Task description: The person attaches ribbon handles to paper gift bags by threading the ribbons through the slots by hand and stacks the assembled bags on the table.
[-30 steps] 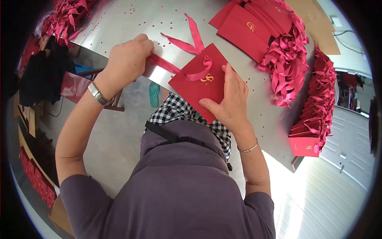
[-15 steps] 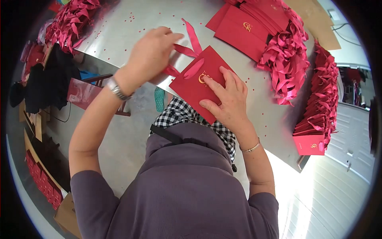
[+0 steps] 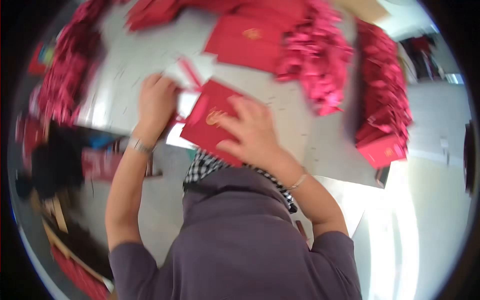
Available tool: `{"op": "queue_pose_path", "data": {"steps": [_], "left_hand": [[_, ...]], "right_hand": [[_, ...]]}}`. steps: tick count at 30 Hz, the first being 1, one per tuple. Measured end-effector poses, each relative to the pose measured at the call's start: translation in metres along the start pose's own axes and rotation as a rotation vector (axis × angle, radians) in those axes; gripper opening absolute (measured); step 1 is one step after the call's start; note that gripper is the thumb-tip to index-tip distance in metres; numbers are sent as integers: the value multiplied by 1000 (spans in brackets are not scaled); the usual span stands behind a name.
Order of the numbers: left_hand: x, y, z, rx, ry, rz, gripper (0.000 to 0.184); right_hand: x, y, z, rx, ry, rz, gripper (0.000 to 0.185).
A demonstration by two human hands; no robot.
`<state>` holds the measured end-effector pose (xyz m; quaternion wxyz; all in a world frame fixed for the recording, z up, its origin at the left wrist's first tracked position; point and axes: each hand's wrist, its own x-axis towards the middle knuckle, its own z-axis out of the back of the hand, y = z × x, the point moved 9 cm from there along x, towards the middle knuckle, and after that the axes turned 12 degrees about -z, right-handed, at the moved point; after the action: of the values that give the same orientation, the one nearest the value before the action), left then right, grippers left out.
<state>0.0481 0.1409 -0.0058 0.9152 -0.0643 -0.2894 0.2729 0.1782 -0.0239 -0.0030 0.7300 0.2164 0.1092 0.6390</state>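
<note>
A small red paper gift bag (image 3: 205, 131) with a gold logo lies tilted at the table's front edge. My right hand (image 3: 257, 131) rests on its face, fingers spread and lying flat. Left of the bag, my left hand (image 3: 156, 102) is closed, its fingers curled around a red ribbon (image 3: 178, 119) that runs from the bag; the fingertips are blurred and partly hidden. Another ribbon end (image 3: 189, 72) sticks up beyond the bag's top edge.
Flat red bags (image 3: 245, 42) lie stacked on the metal table (image 3: 120, 65) ahead, beside a heap of pink-red ribbons (image 3: 320, 60). A row of ribboned bags (image 3: 382, 95) stands at the right edge. More ribbons (image 3: 70, 65) hang at the left.
The view has shifted and blurred, so more of the table's far side shows. My left hand has turned, its fingers now curled in. My right hand stays on the bag.
</note>
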Motion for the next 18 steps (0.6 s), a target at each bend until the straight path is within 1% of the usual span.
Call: {"op": "queue_pose_path", "data": {"steps": [1,2,3,4,5,6,7,8,9,10,11,13,14,15,16,17,18], "left_hand": [[-4,7,1,-66,32,90,8],[-6,-9,25,-32,-122,-62,15],[-18,-11,46,51,-251,-10,21],[-36,-9,60,27,-228,122,21],[-61,-7,63,-85,-231,233,14],[-80,-17,56,-237,-123,426,16],[-101,-29,43,-383,-127,355,27],[-133,-27,13,-676,47,627,31],[-147,-43,-4,-874,59,766,31],[-153,-58,-14,-967,58,831,30],[-169,-58,-31,-1137,89,885,30],[-158,-82,-29,-1250,-122,898,34],[-158,-83,-33,-1407,-229,849,38],[-148,-89,-22,-1434,-266,806,38],[-137,-96,-10,-1459,-305,763,37],[-134,-88,0,-1387,-368,663,38],[-125,-87,10,-1375,-363,622,39]], "right_hand": [[-2,-1,0,7,-15,-9,56],[-4,-2,1,16,-26,-12,57],[-4,-3,3,36,-44,-14,57],[-6,-2,6,68,-55,-7,57],[-8,-2,7,81,-85,-11,57],[-9,-1,7,98,-105,-5,57],[-11,1,10,85,-124,-14,55],[-12,2,9,79,-149,-25,54],[-13,4,9,91,-139,-47,53],[-16,8,4,82,-127,-44,55],[-22,15,3,79,-104,-25,55],[-37,27,1,70,-152,38,56],[-41,27,-3,87,-145,46,58],[-43,24,2,85,-158,38,58],[-45,15,11,111,-213,-23,59],[-47,7,21,142,-268,-83,60],[-50,-2,47,162,-346,-165,61]]}}
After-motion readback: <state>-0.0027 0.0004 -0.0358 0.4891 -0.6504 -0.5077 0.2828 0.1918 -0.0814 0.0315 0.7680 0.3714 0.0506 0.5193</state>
